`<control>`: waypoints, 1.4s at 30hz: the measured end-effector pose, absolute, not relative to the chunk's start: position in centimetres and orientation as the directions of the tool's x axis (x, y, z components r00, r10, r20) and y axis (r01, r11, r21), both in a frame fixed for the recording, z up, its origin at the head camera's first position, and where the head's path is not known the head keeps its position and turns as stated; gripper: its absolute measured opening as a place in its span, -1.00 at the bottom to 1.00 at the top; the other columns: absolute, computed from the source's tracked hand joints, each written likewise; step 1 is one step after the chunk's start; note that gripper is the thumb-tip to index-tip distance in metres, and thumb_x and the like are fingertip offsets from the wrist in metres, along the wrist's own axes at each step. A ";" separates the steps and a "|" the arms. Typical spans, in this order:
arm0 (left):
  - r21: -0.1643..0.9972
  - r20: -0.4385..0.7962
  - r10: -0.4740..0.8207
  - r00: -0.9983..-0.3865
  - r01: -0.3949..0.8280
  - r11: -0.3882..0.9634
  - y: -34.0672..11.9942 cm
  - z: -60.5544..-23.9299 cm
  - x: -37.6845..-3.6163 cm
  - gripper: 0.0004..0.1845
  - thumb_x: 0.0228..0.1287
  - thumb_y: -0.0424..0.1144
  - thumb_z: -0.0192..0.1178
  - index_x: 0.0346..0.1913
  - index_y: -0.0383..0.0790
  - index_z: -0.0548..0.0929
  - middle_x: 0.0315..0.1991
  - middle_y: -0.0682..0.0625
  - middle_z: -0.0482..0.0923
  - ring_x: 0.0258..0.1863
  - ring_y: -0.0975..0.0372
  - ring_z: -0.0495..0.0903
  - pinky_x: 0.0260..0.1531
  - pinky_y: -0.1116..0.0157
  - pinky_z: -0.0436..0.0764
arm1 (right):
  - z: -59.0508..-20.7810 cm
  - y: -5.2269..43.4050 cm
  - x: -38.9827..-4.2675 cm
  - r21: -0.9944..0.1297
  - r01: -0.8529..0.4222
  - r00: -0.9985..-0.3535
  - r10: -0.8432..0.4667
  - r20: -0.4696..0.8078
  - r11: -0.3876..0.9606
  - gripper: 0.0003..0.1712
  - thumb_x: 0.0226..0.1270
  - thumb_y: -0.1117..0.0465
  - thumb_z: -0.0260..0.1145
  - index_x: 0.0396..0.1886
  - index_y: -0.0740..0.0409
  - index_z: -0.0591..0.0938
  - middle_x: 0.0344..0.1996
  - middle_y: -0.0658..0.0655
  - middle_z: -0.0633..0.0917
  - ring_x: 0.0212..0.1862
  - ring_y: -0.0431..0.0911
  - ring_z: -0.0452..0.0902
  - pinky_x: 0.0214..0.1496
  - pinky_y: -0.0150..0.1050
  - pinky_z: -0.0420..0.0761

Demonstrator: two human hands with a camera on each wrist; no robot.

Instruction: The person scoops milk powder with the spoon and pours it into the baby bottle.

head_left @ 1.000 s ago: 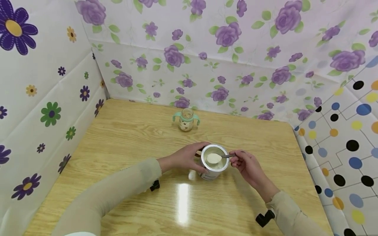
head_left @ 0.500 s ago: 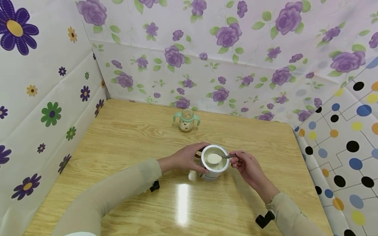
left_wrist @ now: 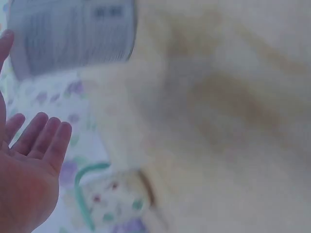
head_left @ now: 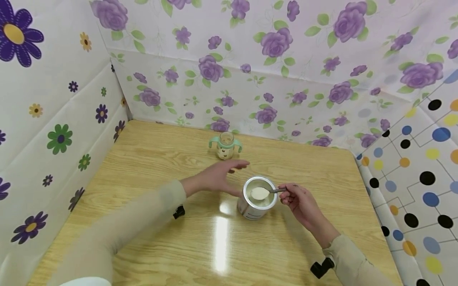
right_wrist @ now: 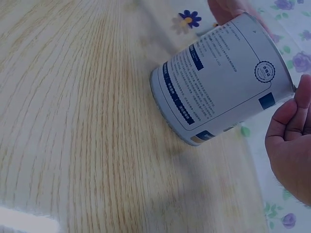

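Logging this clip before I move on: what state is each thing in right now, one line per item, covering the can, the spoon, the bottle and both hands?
Can: upright on the table, lid off, pale powder inside.
Spoon: heaped with powder, held over the can's mouth.
Baby bottle: upright, no cap on, standing apart near the back wall.
Left hand: fingers straight, holding nothing, beside the can.
Right hand: pinches the spoon's handle.

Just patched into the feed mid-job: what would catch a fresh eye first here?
At mid-table, the right hand pinches a spoon heaped with pale powder over an open tin. The left hand, fingers straight, hovers just left of the tin and holds nothing. Behind them a small baby bottle with green handles stands upright near the back wall.
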State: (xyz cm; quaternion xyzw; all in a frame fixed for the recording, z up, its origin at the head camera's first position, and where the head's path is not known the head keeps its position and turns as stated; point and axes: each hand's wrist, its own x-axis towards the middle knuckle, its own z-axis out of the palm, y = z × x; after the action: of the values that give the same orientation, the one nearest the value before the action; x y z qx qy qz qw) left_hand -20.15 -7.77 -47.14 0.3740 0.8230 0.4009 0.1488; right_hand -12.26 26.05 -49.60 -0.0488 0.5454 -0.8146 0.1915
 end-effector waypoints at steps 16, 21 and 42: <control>0.750 0.153 0.475 -0.867 0.415 0.516 -11.2 -45.7 -29.5 0.12 0.15 0.09 0.65 0.68 -0.10 0.25 0.59 -0.09 0.34 0.52 -0.01 0.39 0.54 -0.13 0.33 | -49.2 26.7 -12.1 -0.887 0.257 -0.927 -0.358 -0.114 -0.383 -0.50 0.83 0.27 -0.13 -0.06 0.20 0.79 -0.36 0.01 0.82 -0.33 -0.25 0.71 -0.19 -0.38 0.68; 0.795 0.107 0.453 -0.885 0.350 0.496 -11.7 -47.5 -30.8 0.14 0.12 0.07 0.67 0.69 0.01 0.24 0.59 -0.09 0.34 0.54 0.01 0.36 0.55 -0.08 0.32 | -49.2 26.6 -12.0 -0.888 0.260 -0.925 -0.362 -0.117 -0.379 -0.49 0.83 0.28 -0.14 -0.07 0.21 0.78 -0.37 0.00 0.82 -0.34 -0.25 0.70 -0.21 -0.39 0.68; 0.829 0.026 0.400 -0.916 0.243 0.503 -11.4 -50.9 -32.2 -0.15 0.18 0.00 0.65 0.49 -0.13 0.51 0.26 -0.09 0.62 0.24 0.03 0.58 0.31 -0.01 0.55 | -48.5 26.4 -11.7 -0.886 0.277 -0.924 -0.355 -0.140 -0.372 -0.49 0.82 0.27 -0.13 -0.09 0.19 0.78 -0.39 -0.01 0.82 -0.36 -0.26 0.67 -0.19 -0.41 0.69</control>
State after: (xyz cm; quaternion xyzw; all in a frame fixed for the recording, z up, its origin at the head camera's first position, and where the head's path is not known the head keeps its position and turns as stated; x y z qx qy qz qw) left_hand -32.17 -11.42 -50.89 0.1864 0.8627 0.4623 0.0851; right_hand -11.72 26.42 -48.46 -0.0368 0.5269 -0.8274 0.1909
